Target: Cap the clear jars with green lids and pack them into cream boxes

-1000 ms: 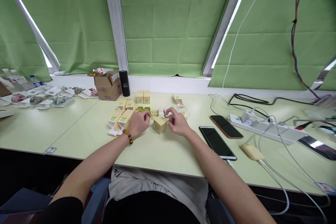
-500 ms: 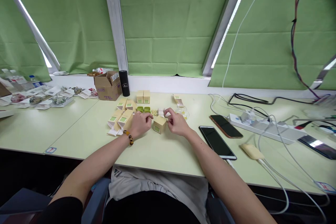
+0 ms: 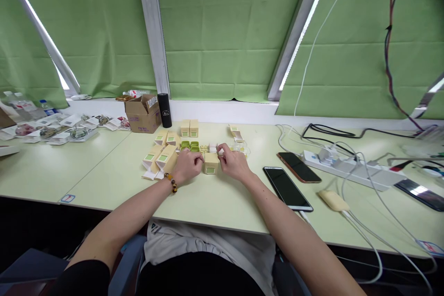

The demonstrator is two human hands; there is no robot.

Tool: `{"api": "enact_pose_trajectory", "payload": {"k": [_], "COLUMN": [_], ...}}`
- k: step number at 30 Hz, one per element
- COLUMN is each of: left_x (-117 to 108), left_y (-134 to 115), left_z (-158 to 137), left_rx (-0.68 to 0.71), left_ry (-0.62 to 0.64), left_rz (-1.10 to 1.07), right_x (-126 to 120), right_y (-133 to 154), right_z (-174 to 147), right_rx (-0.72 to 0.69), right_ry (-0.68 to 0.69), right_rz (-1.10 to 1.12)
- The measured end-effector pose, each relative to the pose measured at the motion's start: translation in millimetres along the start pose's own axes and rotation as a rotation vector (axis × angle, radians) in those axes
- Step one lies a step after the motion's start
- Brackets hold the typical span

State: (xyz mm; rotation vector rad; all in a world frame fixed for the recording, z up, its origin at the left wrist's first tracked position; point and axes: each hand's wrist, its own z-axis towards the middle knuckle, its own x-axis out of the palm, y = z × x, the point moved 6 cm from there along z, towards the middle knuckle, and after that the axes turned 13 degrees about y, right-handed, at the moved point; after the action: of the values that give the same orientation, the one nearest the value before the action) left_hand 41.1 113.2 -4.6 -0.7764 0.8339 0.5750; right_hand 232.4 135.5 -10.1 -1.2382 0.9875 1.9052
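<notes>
A small cream-coloured box (image 3: 210, 164) with a green label stands upright on the table, its labelled side facing me. My left hand (image 3: 189, 165) has its fingers curled at the box's left side. Opposite it, my right hand (image 3: 233, 162) has thumb and fingers drawn together at the top right edge of the box. Several opened boxes with green labels (image 3: 167, 158) lie left of my left hand. Just behind the hands are green square cups (image 3: 190, 145), small pale yellow pieces (image 3: 203, 149) and white pieces (image 3: 212, 147).
Two boxes (image 3: 189, 128) stand at the back, and one opened box (image 3: 236, 132) lies right of them. A cardboard box (image 3: 143, 114) and black bottle (image 3: 164, 110) are back left. Phones (image 3: 287, 188), a power strip (image 3: 352, 169) and cables spread over the right side.
The small box has turned so that its labelled side faces me squarely. My left hand has moved slightly right, against the box; my right hand has barely shifted.
</notes>
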Motion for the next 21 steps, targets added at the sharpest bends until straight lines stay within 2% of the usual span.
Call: {"api": "enact_pose_trajectory", "payload": {"k": [3,5,12,16,21], "left_x": [-3,-5,-9,-6,5], "left_y": [1,1,-1,-1,-10], "left_z": [-1,-1,-1,1,3], "left_rx": [-0.017,-0.031,-0.001,-0.003,0.008], "left_ry": [-0.042,-0.071,-0.125,-0.022,0.199], "left_rz": [-0.005,-0.016,-0.072,-0.109,-0.093], "right_x": [-2,-9,-39,-41,-33], "right_y": [-2,-6,-29,-32,-28], "right_z": [0,-1,-16,-19,-16], "right_rx": [0.026,0.047,0.116,0.128,0.119], "right_ry": [-0.045,-0.123,-0.594,-0.673,-0.644], "right_rz": [0.003,0.041,0.461,0.632,0.632]}}
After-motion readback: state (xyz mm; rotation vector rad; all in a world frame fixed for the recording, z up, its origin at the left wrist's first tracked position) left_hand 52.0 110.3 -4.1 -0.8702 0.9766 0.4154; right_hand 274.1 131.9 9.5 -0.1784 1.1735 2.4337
